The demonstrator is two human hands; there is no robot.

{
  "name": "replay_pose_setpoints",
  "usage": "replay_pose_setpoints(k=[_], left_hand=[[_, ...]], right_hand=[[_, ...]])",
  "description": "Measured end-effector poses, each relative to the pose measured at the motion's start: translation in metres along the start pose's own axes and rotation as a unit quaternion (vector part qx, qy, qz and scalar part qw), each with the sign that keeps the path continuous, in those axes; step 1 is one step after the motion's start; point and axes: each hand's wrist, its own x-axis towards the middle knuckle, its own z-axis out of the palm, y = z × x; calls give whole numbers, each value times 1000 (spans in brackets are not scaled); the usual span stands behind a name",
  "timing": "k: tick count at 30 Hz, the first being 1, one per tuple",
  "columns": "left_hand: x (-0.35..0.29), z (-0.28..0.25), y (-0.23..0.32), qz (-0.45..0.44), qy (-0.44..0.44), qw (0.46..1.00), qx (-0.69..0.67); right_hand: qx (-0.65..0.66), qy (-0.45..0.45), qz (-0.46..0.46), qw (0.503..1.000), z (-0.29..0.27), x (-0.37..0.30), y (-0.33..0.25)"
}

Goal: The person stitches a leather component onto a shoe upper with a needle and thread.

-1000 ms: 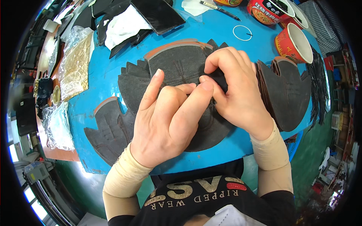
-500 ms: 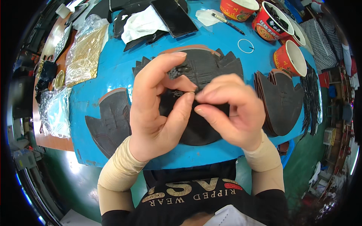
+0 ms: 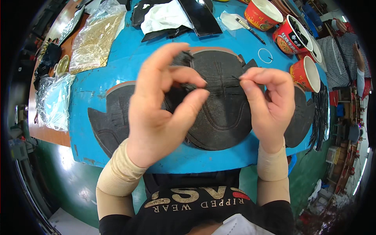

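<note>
Over the middle of the table, my left hand (image 3: 158,102) is curled, with its thumb tip and a fingertip a little apart. A small bunch of black bits (image 3: 183,58) is held behind its fingers, partly hidden by them. My right hand (image 3: 271,100) pinches a short, thin black strip (image 3: 235,77) between thumb and forefinger, apart from the left hand. Below both hands lies a stack of black leather shoe-upper pieces (image 3: 225,117) with a curved stitched seam and brown edges. More uppers lie left (image 3: 113,103) and right (image 3: 299,121), the right ones partly behind my hand.
Red paper bowls (image 3: 264,19) stand at the back right, one holding black bits (image 3: 295,33). Nearby are a pen (image 3: 250,30), a white ring (image 3: 265,55) and hanging black laces (image 3: 319,113). Clear bags (image 3: 98,37) lie left. Another person's arm (image 3: 358,58) shows far right.
My hands were together at the fingertips; now they are apart, the right one moved right with a black strip. The view has shifted, showing more of the middle upper.
</note>
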Motion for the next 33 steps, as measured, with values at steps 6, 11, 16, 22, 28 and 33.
replay_pose_setpoints(k=[6,11,16,22,28,33], left_hand=[[0,-6,1,43,-27,985,164],[-2,-2,-2,61,-18,978,200],[-4,1,-2,51,-17,977,205],[-5,2,-1,54,-30,976,208],[-4,6,0,103,-54,957,265],[-5,12,-8,166,-50,940,294]], right_hand=[[-197,-91,-124,968,8,6,5],[-221,-113,-139,959,8,5,8],[-207,-121,-132,962,7,4,9],[-218,-140,-129,957,7,5,7],[-240,-157,-109,952,6,6,2],[-228,-124,-126,957,11,3,8]])
